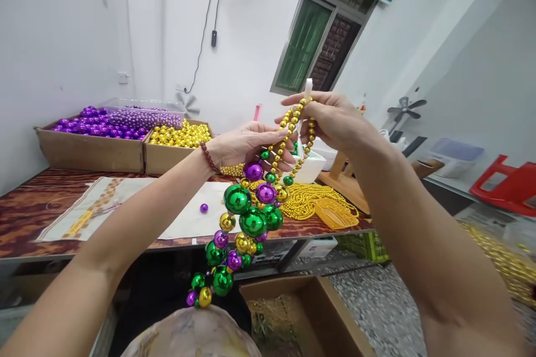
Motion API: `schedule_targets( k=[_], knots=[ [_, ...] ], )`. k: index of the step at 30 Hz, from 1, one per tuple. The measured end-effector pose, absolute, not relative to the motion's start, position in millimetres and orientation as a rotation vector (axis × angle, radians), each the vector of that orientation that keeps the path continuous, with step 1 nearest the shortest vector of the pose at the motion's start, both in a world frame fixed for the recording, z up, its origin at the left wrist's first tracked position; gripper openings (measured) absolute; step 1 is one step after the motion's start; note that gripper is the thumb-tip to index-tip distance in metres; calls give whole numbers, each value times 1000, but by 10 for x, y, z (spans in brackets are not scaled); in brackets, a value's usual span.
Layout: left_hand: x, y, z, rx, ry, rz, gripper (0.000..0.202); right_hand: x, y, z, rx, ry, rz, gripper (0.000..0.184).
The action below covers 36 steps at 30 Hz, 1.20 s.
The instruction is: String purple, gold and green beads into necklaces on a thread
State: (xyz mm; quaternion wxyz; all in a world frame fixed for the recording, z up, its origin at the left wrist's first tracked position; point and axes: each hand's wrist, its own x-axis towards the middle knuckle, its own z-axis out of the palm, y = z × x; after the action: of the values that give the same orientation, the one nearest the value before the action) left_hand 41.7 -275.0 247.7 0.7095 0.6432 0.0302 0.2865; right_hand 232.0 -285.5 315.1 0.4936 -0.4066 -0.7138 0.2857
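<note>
Both hands held up a bead necklace (253, 222) in front of the person's body, above the table's near edge. Right hand (335, 117) fingers were pinched together at its top, where a white strip (309, 88) stuck up. Left hand (247, 142) was half curled, with its thumb and fingers loosely round the gold strings just below. From there the necklace hung down, first small gold beads, then big green, purple and gold ones in bunches. It looked floppy, and probably not very heavy, with most of its weight low down. Those shiny balls were likely smooth and slippery, and a hard squeeze might dent them, so the thin gold strings near the top seemed the best place to hold. Past the hands, a loose purple bead (204, 208) sat on a pale cloth (180, 228) on the table (25, 189). Gold bead strings (301, 203) lay in a heap beside an orange basket (335, 213). Farther back stood a box of purple balls (92, 153) and a box of gold balls (167, 154).
</note>
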Motion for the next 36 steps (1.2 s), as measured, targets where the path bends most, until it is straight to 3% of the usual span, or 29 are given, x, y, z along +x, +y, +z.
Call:
schedule_targets(
  k=[13, 20, 27, 29, 31, 36],
  knots=[
    [397, -2713, 2389, 1417, 154, 595, 14, 2422, -2840, 2946, -1214, -1625, 763, 21],
    [469, -2606, 2578, 1489, 214, 778, 13, 2835, -2813, 2768, -1343, -1927, 841, 25],
    [774, -2596, 2800, 1545, 244, 832, 13, 2738, -2945, 2784, -956, -2033, 809, 67],
    [842, -2608, 2843, 1553, 247, 854, 13, 2685, -2969, 2822, -893, -2011, 805, 71],
    [882, -2616, 2873, 1562, 257, 883, 15, 2666, -2970, 2874, -897, -2033, 804, 63],
    [861, -2627, 2873, 1597, 288, 931, 17, 2677, -2918, 3054, -1033, -2131, 669, 14]
  ],
)
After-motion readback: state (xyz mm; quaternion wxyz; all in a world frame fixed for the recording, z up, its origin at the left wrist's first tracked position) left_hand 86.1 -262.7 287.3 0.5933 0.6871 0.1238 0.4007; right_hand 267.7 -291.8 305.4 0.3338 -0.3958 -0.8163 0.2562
